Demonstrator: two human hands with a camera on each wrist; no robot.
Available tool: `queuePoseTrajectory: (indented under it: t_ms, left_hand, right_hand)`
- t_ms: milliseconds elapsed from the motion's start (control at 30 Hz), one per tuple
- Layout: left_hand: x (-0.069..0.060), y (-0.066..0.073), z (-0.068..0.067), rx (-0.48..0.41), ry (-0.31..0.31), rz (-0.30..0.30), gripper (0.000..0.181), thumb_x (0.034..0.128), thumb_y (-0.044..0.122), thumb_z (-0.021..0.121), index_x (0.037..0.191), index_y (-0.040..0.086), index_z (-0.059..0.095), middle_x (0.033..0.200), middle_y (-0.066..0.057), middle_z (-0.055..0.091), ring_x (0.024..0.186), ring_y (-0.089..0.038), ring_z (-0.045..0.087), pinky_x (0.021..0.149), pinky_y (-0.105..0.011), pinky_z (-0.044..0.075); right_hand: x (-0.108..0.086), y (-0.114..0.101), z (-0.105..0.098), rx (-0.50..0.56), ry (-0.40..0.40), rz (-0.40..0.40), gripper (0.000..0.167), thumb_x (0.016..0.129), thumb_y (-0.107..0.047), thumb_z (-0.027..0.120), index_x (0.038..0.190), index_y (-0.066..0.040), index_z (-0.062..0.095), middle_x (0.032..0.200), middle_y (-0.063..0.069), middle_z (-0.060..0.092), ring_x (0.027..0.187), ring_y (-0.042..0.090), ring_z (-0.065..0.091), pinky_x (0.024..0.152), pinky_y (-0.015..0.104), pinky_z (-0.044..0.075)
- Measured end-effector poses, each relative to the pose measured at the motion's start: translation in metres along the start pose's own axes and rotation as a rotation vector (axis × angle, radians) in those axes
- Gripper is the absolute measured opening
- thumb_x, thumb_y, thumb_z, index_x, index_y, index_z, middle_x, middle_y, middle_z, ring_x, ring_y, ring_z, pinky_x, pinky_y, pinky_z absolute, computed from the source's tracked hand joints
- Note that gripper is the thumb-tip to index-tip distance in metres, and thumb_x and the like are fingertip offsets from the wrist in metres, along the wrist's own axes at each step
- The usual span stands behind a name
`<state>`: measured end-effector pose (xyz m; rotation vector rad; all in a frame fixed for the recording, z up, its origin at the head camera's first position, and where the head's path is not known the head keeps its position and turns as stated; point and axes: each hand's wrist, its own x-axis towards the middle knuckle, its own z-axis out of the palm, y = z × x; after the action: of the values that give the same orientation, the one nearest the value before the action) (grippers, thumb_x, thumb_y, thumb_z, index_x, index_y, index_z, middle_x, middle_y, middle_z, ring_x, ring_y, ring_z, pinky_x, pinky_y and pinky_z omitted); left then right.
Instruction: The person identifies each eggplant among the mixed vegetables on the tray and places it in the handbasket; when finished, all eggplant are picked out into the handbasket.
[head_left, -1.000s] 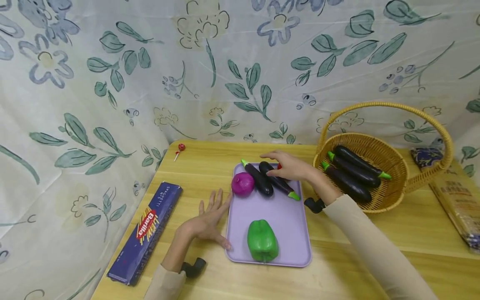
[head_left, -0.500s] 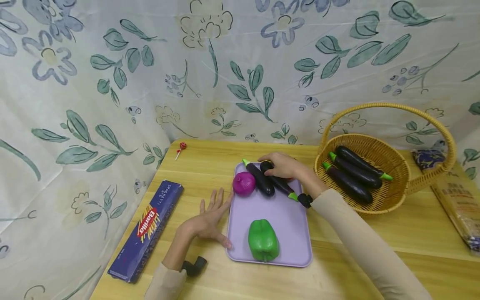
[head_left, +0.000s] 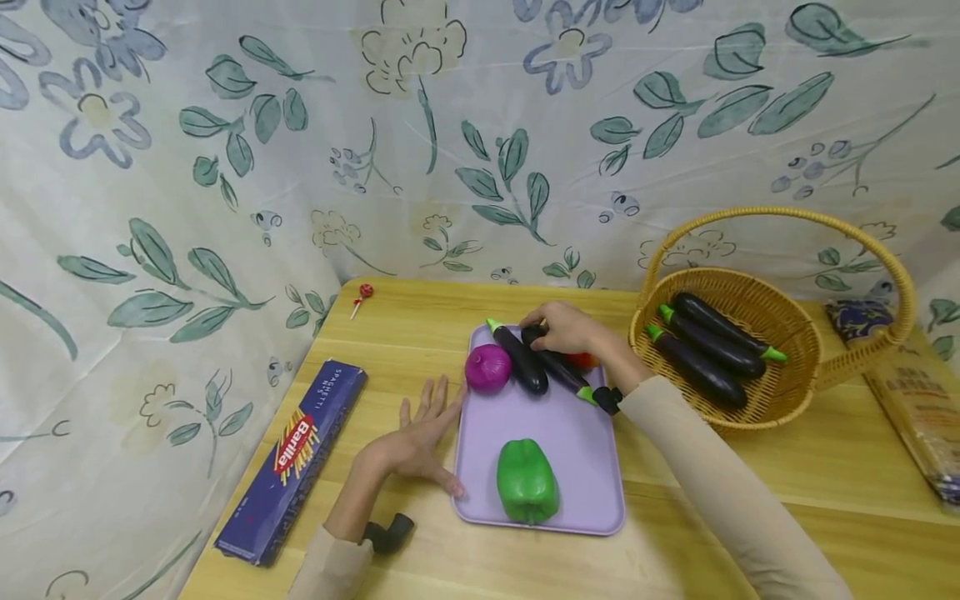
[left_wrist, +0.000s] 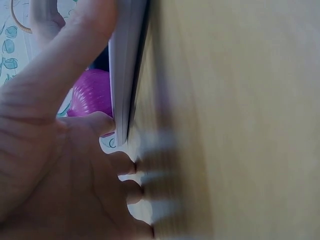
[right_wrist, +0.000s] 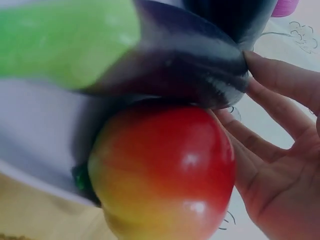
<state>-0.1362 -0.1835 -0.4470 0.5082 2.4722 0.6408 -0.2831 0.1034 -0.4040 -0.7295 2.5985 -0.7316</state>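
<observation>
The left sleeve [head_left: 335, 567] and the right sleeve [head_left: 723, 475] are both long, plain and light tan, with small creases, and they stop close to the wrists. A dull black piece [head_left: 392, 534] sticks out at the wrist of the left hand [head_left: 415, 450], thick and bent like a hook. A black lump [head_left: 607, 400] with rounded bits sits at the wrist of the right hand [head_left: 567, 329]; its full shape is hard to see.

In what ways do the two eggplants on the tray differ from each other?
The left eggplant has its green end at the far side, the right eggplant at the near side. The right hand holds the right eggplant; neither hand holds the left eggplant. Both are dark and elongated.
</observation>
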Motion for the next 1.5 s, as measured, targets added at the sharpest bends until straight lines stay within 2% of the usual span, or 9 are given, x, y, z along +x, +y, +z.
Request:
queuePoseTrajectory:
  t_ms: [233, 467, 633, 767, 867, 1000, 1067, 1233, 1500]
  left_hand:
    - [0.000, 0.001, -0.002, -0.002, -0.004, -0.012, 0.146, 0.0650, 0.050, 0.094, 0.167, 0.023, -0.007, 0.170, -0.020, -0.023, 0.157, -0.040, -0.025, 0.123, -0.068, -0.018]
    - [-0.002, 0.001, -0.002, -0.040, -0.015, 0.008, 0.148, 0.0632, 0.056, 0.093, 0.167, 0.022, -0.007, 0.170, -0.022, -0.024, 0.157, -0.042, -0.027, 0.121, -0.070, -0.020]
    - [-0.002, 0.002, -0.002, -0.014, -0.003, -0.006, 0.147, 0.0641, 0.053, 0.094, 0.167, 0.023, -0.006, 0.171, -0.021, -0.022, 0.158, -0.041, -0.024, 0.123, -0.069, -0.018]
    - [-0.002, 0.003, -0.001, 0.006, -0.002, -0.022, 0.146, 0.0647, 0.050, 0.094, 0.167, 0.022, -0.006, 0.170, -0.020, -0.022, 0.158, -0.040, -0.024, 0.123, -0.069, -0.016]
    - [-0.002, 0.003, -0.001, 0.007, 0.003, -0.020, 0.147, 0.0643, 0.050, 0.095, 0.167, 0.022, -0.006, 0.170, -0.020, -0.022, 0.157, -0.041, -0.025, 0.123, -0.070, -0.016]
    - [-0.001, 0.002, -0.001, 0.011, 0.003, -0.007, 0.147, 0.0642, 0.050, 0.095, 0.167, 0.022, -0.006, 0.170, -0.021, -0.022, 0.157, -0.041, -0.025, 0.122, -0.070, -0.016]
    - [-0.001, 0.000, 0.000, 0.012, 0.010, 0.001, 0.147, 0.0638, 0.049, 0.095, 0.167, 0.022, -0.005, 0.170, -0.022, -0.022, 0.157, -0.042, -0.024, 0.122, -0.071, -0.016]
    - [-0.001, -0.003, 0.003, 0.012, 0.017, 0.013, 0.147, 0.0634, 0.048, 0.096, 0.167, 0.020, -0.005, 0.169, -0.023, -0.022, 0.157, -0.043, -0.024, 0.122, -0.071, -0.015]
    - [-0.001, -0.003, 0.001, 0.013, 0.018, 0.015, 0.147, 0.0634, 0.049, 0.096, 0.167, 0.020, -0.005, 0.169, -0.023, -0.022, 0.157, -0.043, -0.024, 0.122, -0.071, -0.016]
  right_hand:
    - [0.003, -0.003, 0.000, -0.023, 0.003, -0.005, 0.043, 0.093, -0.008, 0.074, 0.135, -0.005, 0.068, 0.141, 0.020, 0.066, 0.134, 0.038, 0.058, 0.116, 0.054, 0.047]
    - [-0.003, 0.000, -0.007, 0.127, 0.038, 0.017, 0.045, 0.089, -0.008, 0.077, 0.133, -0.005, 0.070, 0.133, 0.021, 0.071, 0.110, 0.031, 0.067, 0.092, 0.039, 0.058]
    - [-0.015, -0.002, -0.018, 0.211, 0.073, 0.044, 0.045, 0.090, -0.015, 0.078, 0.134, -0.010, 0.070, 0.135, 0.019, 0.070, 0.121, 0.036, 0.067, 0.098, 0.044, 0.060]
    - [-0.033, -0.007, -0.031, 0.266, 0.066, 0.033, 0.044, 0.093, -0.019, 0.075, 0.136, -0.014, 0.069, 0.143, 0.019, 0.065, 0.129, 0.039, 0.063, 0.102, 0.049, 0.058]
    - [-0.054, -0.006, -0.049, 0.298, 0.079, 0.019, 0.044, 0.094, -0.020, 0.075, 0.138, -0.017, 0.069, 0.145, 0.017, 0.063, 0.129, 0.039, 0.063, 0.098, 0.043, 0.060]
    - [-0.085, 0.004, -0.075, 0.324, 0.095, 0.028, 0.047, 0.095, -0.025, 0.075, 0.141, -0.021, 0.066, 0.145, 0.015, 0.064, 0.116, 0.031, 0.069, 0.083, 0.033, 0.062]
    - [-0.100, 0.011, -0.085, 0.317, 0.103, 0.057, 0.048, 0.095, -0.028, 0.076, 0.142, -0.023, 0.066, 0.144, 0.015, 0.064, 0.100, 0.027, 0.071, 0.072, 0.032, 0.062]
    - [-0.136, 0.038, -0.101, 0.189, 0.150, 0.132, 0.047, 0.094, -0.035, 0.077, 0.140, -0.030, 0.067, 0.144, 0.013, 0.065, 0.088, 0.021, 0.066, 0.066, 0.028, 0.057]
    - [-0.167, 0.079, -0.114, 0.055, 0.149, 0.143, 0.042, 0.096, -0.032, 0.075, 0.137, -0.028, 0.069, 0.143, 0.011, 0.066, 0.105, -0.002, 0.057, 0.080, 0.020, 0.046]
